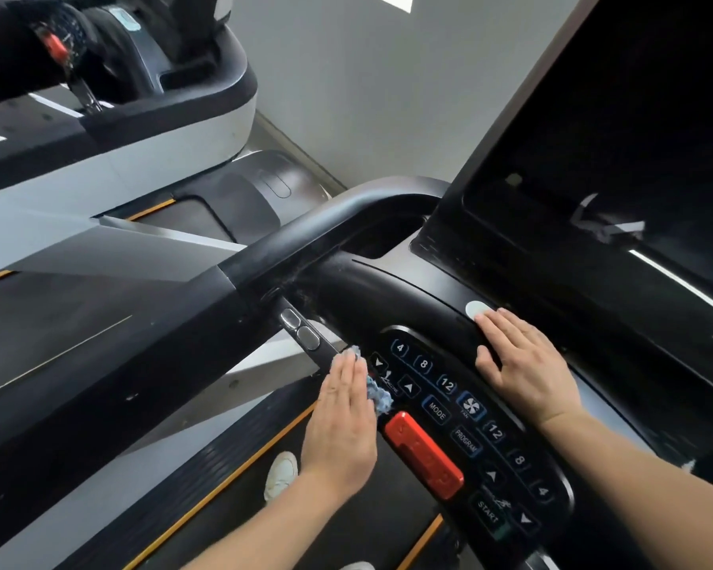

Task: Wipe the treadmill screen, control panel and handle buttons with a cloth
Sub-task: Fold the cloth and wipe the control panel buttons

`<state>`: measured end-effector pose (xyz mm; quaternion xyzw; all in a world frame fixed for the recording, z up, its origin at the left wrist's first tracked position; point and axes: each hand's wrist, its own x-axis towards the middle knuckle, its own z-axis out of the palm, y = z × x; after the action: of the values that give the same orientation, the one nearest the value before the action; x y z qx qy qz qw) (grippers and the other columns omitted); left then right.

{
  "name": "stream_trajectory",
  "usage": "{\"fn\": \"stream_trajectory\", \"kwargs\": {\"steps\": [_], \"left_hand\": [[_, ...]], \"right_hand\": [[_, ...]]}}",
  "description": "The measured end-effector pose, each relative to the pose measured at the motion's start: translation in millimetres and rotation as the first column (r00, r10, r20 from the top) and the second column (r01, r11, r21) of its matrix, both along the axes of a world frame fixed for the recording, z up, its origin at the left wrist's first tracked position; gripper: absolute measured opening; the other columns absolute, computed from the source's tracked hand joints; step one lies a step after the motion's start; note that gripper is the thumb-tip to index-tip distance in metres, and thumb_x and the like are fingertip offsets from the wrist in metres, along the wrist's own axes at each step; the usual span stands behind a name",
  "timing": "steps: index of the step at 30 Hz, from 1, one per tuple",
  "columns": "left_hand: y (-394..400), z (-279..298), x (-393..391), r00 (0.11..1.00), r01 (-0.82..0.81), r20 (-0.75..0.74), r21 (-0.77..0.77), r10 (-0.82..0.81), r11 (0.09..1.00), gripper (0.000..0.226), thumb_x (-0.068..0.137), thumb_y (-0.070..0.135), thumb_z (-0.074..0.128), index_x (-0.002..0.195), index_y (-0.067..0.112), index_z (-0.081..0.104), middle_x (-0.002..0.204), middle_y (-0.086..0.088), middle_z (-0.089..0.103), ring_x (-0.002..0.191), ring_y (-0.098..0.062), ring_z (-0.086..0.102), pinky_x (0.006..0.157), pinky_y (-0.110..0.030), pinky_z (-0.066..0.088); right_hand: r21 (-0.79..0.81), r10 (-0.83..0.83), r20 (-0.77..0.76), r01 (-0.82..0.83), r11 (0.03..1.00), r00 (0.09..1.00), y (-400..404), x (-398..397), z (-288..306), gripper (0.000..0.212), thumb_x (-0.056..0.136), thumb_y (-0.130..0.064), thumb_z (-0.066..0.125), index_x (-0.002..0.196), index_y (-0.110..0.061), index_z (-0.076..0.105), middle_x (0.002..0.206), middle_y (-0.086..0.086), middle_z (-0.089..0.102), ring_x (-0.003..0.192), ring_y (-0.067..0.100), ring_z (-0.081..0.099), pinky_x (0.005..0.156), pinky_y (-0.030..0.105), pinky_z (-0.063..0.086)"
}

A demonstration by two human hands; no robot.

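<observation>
1. Blue-grey cloth (377, 390), crumpled, lies under the left hand (342, 425) at the left end of the control panel (462, 409), just above the red safety key (425, 454).
2. Left hand presses the cloth with straight fingers laid flat; its fingertips reach the end of the short handle bar that carries the two handle buttons (301, 329). The grip is flat, not curled round the cloth.
3. Right hand (523, 364) rests palm down, fingers straight and slightly spread, on the black console ledge above the keypad, holding nothing; its fingertips touch a round white button (476, 309).
4. Dark screen (618, 158) rises at the upper right, with a pale reflection on it.
5. Below the left forearm, a white shoe (281, 475) stands on the treadmill belt (223, 454), beside its orange edge line.
</observation>
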<state>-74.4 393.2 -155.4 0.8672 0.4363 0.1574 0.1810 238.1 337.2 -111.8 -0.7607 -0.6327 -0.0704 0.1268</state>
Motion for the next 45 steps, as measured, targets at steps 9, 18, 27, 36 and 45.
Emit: {"fn": "stream_trajectory", "kwargs": {"steps": [9, 18, 27, 36, 45], "left_hand": [[-17.2, 3.5, 4.2, 0.999, 0.027, -0.031, -0.014, -0.027, 1.0, 0.064, 0.11, 0.025, 0.024, 0.165, 0.001, 0.001, 0.175, -0.014, -0.01, 0.162, -0.027, -0.009, 0.131, -0.046, 0.017], [-17.7, 7.7, 4.8, 0.997, -0.062, 0.029, -0.139, 0.066, 0.988, 0.068, 0.111, 0.026, 0.028, 0.165, 0.004, -0.007, 0.175, -0.011, -0.011, 0.162, -0.022, -0.012, 0.132, -0.042, 0.013], [-13.2, 16.7, 19.5, 0.975, -0.132, 0.134, -0.286, 0.176, 0.949, 0.074, 0.106, 0.004, 0.037, 0.165, 0.006, -0.007, 0.174, -0.006, -0.017, 0.161, -0.018, -0.015, 0.132, -0.039, 0.01], [-6.8, 57.1, 20.0, 0.693, -0.354, 0.206, -0.738, 0.691, 0.575, 0.057, 0.105, -0.001, 0.04, 0.154, 0.028, 0.045, 0.157, 0.001, 0.047, 0.14, -0.023, 0.051, 0.115, -0.037, 0.047], [-5.3, 61.6, 11.3, 0.748, -0.422, 0.219, -0.571, 0.626, 0.704, 0.014, 0.098, 0.015, 0.066, 0.093, 0.026, 0.06, 0.107, 0.004, 0.054, 0.091, -0.007, 0.059, 0.068, -0.005, 0.043]], "right_hand": [[-0.033, -0.021, -0.013, 0.021, 0.999, 1.0, -0.1, -2.5, 3.1, 0.06, 0.101, -0.044, 0.041, 0.152, -0.016, 0.056, 0.154, 0.004, 0.057, 0.146, 0.025, 0.049, 0.12, 0.05, 0.04], [-0.039, -0.016, -0.006, 0.016, 0.999, 1.0, -0.9, -2.8, 3.5, 0.059, 0.102, -0.043, 0.041, 0.152, -0.016, 0.055, 0.154, 0.004, 0.057, 0.146, 0.026, 0.049, 0.121, 0.048, 0.039], [-0.034, -0.018, -0.013, 0.017, 0.999, 1.0, -1.4, -2.4, 5.0, 0.06, 0.101, -0.044, 0.041, 0.151, -0.014, 0.056, 0.152, 0.005, 0.059, 0.146, 0.027, 0.05, 0.121, 0.047, 0.038], [-0.029, -0.022, -0.016, 0.021, 0.999, 1.0, -1.1, -2.3, 5.9, 0.06, 0.101, -0.044, 0.041, 0.151, -0.015, 0.056, 0.152, 0.005, 0.059, 0.145, 0.027, 0.051, 0.12, 0.049, 0.041], [-0.012, -0.02, -0.019, 0.02, 1.0, 1.0, -0.5, -2.5, 3.7, 0.058, 0.101, -0.041, 0.043, 0.15, -0.014, 0.058, 0.15, 0.007, 0.061, 0.144, 0.028, 0.052, 0.118, 0.052, 0.043]]}}
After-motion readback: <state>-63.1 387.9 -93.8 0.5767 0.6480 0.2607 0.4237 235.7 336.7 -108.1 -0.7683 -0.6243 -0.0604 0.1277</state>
